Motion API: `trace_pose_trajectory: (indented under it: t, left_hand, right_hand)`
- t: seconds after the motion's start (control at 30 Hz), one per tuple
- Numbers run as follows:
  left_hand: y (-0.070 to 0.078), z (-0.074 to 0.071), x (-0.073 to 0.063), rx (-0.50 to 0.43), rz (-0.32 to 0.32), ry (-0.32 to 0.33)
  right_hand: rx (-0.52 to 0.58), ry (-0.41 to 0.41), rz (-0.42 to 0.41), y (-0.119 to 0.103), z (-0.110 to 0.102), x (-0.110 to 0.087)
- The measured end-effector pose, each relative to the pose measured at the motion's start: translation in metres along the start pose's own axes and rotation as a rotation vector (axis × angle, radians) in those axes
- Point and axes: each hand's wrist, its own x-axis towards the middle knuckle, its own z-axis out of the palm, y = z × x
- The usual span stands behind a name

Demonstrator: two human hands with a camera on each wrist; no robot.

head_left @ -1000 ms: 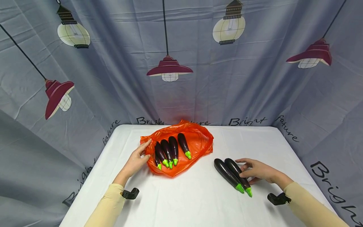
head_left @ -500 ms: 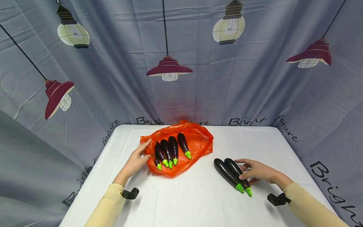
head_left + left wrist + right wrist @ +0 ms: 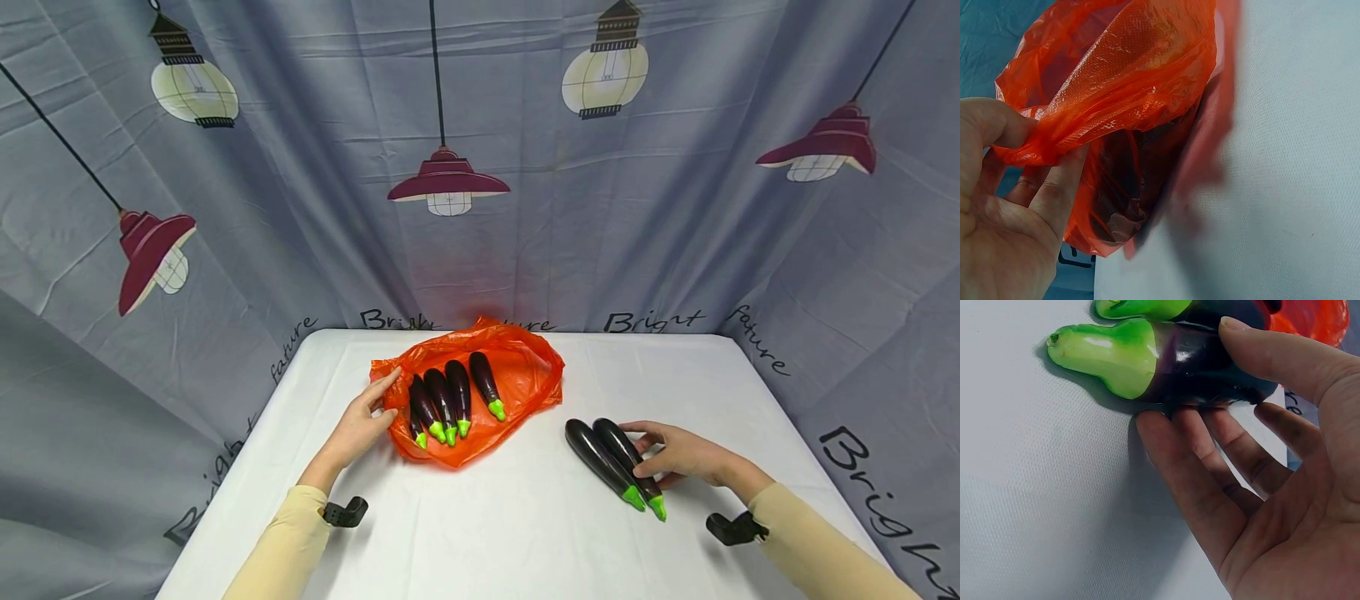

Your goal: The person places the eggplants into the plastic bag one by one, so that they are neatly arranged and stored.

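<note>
An orange plastic bag (image 3: 528, 375) lies with its mouth spread at the left middle of the table, several dark eggplants (image 3: 486, 379) with green stems inside. My left hand (image 3: 360, 429) pinches the bag's left rim between thumb and fingers; the left wrist view shows the bunched plastic (image 3: 1063, 134) in that grip. Further right, two larger eggplants lie side by side, stems toward me. On the right-hand eggplant (image 3: 617, 442) my right hand (image 3: 682, 454) has its thumb on top and its fingertips along the side, plain in the right wrist view. The left-hand eggplant (image 3: 596, 454) touches its neighbour.
A white cloth covers the table (image 3: 487, 533). Grey-blue curtains (image 3: 300, 208) printed with lamps and lettering hang behind and on both sides. Each wrist wears a black camera mount (image 3: 345, 512).
My right thumb and fingers have shifted very slightly on the eggplant. The left hand, the bag and the eggplants stay where they were.
</note>
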Motion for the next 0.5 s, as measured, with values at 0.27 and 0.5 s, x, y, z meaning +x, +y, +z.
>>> trace_pose_trajectory:
  t: [0.27,0.5]
  left_hand:
    - [-0.0018,0.0005,0.0007,0.003,0.01,0.001]
    - [-0.001,0.0019,0.0012,-0.018,-0.005,0.013]
  right_hand:
    - [0.0,0.002,0.008,-0.0012,0.0011,-0.0009]
    - [0.012,-0.018,0.009,-0.0016,0.001,-0.0014]
